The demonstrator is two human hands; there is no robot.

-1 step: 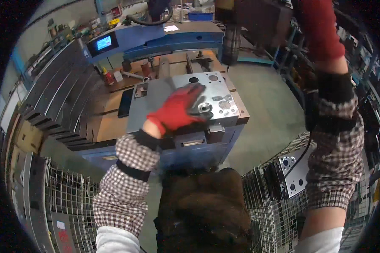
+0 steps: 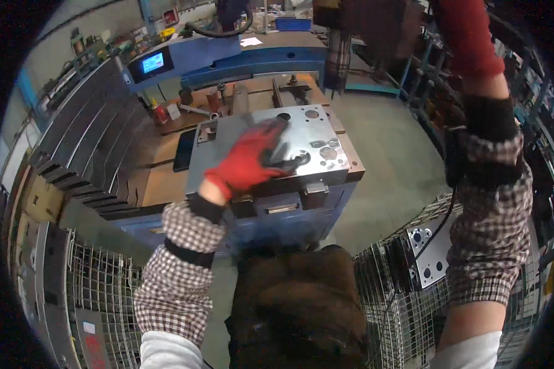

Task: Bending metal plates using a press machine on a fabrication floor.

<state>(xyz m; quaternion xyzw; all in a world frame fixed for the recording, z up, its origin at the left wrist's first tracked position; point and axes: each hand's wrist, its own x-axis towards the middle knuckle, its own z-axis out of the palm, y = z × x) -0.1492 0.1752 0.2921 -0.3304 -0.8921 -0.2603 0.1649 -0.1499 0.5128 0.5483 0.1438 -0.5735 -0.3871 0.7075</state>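
Head view: nothing has visibly shifted from the earlier frame — the left hand (image 2: 252, 161) in its red glove lies in the same place, flat on the grey metal plate (image 2: 317, 132), and the right arm stays raised at the picture's right edge.

The plate, drilled with several round holes, sits on top of the blue machine (image 2: 277, 212) straight ahead. The left hand rests palm-down over the plate's near-left part, fingers spread and stretched toward the holes, the dark thumb pointing right; it presses on the surface rather than closing round anything. The right hand (image 2: 468, 34) is up high, its red glove cut by the frame's top edge — whether it is closed on something cannot be told.

Around: a small lit screen (image 2: 152, 63) on the blue housing behind, red-capped bottles (image 2: 159, 113) on the wooden bench to the left, wire mesh crates (image 2: 98, 289) at lower left and lower right, and a second drilled plate (image 2: 428, 255) standing in the right-hand crate.
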